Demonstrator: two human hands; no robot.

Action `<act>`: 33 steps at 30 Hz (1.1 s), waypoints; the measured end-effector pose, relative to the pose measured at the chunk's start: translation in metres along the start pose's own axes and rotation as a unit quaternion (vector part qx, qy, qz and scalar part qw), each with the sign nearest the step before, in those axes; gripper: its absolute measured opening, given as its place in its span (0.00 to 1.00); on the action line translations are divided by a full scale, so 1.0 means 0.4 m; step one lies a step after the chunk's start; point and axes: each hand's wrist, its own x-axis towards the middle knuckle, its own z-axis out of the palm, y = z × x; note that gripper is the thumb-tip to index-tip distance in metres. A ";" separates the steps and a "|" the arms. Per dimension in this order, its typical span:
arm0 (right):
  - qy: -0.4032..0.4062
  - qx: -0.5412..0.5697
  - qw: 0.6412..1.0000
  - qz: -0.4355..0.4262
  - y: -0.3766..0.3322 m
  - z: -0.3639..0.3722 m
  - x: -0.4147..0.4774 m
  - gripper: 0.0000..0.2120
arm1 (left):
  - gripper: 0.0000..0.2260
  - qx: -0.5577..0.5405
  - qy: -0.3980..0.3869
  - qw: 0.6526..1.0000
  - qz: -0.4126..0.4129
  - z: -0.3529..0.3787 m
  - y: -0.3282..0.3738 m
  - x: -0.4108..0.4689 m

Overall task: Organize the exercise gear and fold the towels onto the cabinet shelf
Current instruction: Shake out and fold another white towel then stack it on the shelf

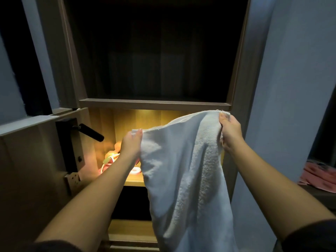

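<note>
A white towel point(183, 171) hangs in front of the cabinet, stretched between both hands. My left hand point(131, 144) pinches its upper left corner. My right hand point(230, 130) grips the upper right corner, held a little higher. The cloth drapes down past the lower shelves. Behind it is the lit cabinet shelf point(134, 182), where pink and orange exercise gear point(111, 158) lies at the left, with a pink-white band point(136, 170) beside it. The right part of that shelf is hidden by the towel.
A dark upper compartment point(156, 57) sits above a shelf board point(154, 103). An open door with a black lever handle point(91, 132) stands at the left. A pink cloth point(320, 177) lies on a surface at the far right. A wall edge rises at the right.
</note>
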 end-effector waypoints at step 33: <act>-0.022 -0.255 0.965 -0.050 -0.046 -0.072 0.061 0.21 | 0.17 0.151 -0.435 0.887 0.029 -0.115 0.132 0.028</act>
